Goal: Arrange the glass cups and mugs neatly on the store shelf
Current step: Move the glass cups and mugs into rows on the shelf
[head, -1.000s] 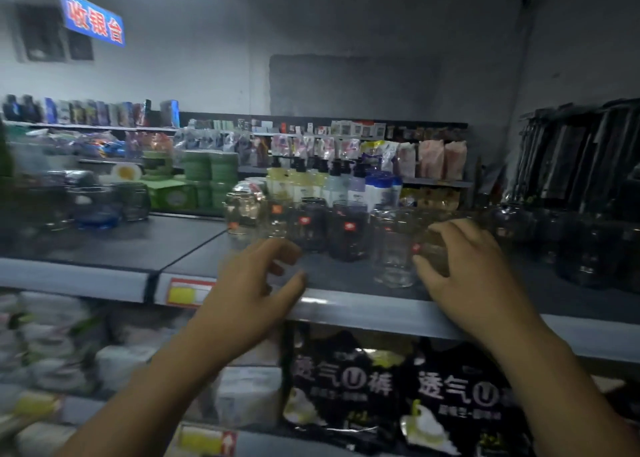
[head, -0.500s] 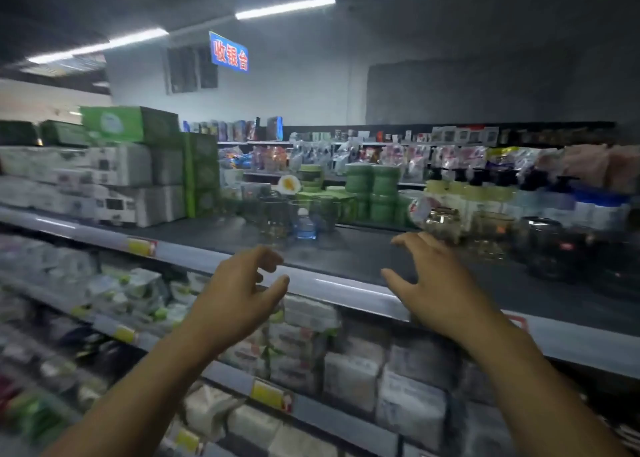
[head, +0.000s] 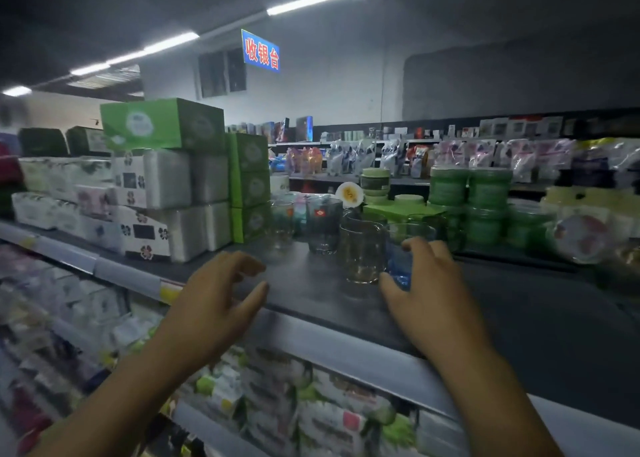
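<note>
Upright glasses [head: 323, 224] stand on the shelf [head: 311, 293] beside green boxes [head: 247, 186]; a blue sign [head: 260, 51] reads 收银台. The left hand [head: 214, 297] hovers at the shelf edge, grip loose and empty. The right hand [head: 429, 293] wraps an upright blue glass [head: 400, 266] just beside a clear mug [head: 362, 252].

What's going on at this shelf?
A person is tidying glassware on a dark grey store shelf. Their right hand curls round a small blue glass cup, which stands beside a taller clear glass cup. Their left hand hovers over the shelf's front edge, holding nothing. A grey-tinted glass tumbler with a red label stands behind.
</note>
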`<state>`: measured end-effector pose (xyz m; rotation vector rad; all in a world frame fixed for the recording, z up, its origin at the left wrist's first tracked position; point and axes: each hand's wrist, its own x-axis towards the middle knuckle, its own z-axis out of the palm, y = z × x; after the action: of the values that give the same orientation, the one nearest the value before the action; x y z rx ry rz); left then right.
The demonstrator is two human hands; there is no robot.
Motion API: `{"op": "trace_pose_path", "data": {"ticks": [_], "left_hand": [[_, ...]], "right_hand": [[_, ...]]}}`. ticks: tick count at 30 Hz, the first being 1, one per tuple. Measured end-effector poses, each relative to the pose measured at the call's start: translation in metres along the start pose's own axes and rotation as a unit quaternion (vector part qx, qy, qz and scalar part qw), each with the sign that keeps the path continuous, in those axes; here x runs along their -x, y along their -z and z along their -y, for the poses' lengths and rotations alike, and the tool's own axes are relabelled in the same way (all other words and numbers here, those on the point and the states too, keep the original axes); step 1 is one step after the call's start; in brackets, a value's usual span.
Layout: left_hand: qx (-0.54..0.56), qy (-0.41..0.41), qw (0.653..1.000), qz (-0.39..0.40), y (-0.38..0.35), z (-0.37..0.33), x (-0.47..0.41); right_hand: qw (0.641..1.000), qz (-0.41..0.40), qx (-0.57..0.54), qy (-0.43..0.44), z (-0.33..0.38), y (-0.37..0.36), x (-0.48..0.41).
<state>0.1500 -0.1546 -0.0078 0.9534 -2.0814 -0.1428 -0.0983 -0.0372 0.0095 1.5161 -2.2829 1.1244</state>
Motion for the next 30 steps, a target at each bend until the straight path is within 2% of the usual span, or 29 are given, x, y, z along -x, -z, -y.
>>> {"op": "trace_pose_path", "data": {"ticks": [3, 10, 13, 16, 20, 22, 27, 30], "left_hand": [[0.027, -0.034, 0.999, 0.016, -0.015, 0.019, -0.028], [0.126, -0.138, 0.978, 0.097, -0.062, 0.021, -0.103], [0.137, -0.215, 0.952, 0.169, -0.078, 0.014, -0.134], [0.134, -0.285, 0.916, 0.247, -0.091, 0.011, -0.162], [0.162, -0.334, 0.893, 0.253, -0.102, 0.011, -0.18], [0.212, -0.321, 0.889, 0.247, -0.106, 0.014, -0.179], [0.291, -0.209, 0.899, 0.253, -0.106, 0.015, -0.176], [0.303, -0.17, 0.894, 0.285, -0.104, 0.021, -0.179]], "right_hand": [[1.0, -0.024, 0.016, 0.005, 0.007, -0.008, -0.015], [0.993, -0.01, 0.12, -0.014, 0.004, -0.014, -0.05], [0.989, 0.0, 0.144, -0.034, 0.0, -0.023, -0.054], [0.991, -0.025, 0.129, -0.039, 0.0, -0.028, -0.057], [0.99, -0.082, 0.112, -0.032, 0.001, -0.034, -0.056], [0.991, -0.108, 0.079, -0.03, 0.003, -0.035, -0.052], [0.984, -0.177, 0.03, 0.009, 0.005, -0.031, -0.042], [0.975, -0.22, -0.018, -0.029, -0.001, -0.028, -0.041]]}}
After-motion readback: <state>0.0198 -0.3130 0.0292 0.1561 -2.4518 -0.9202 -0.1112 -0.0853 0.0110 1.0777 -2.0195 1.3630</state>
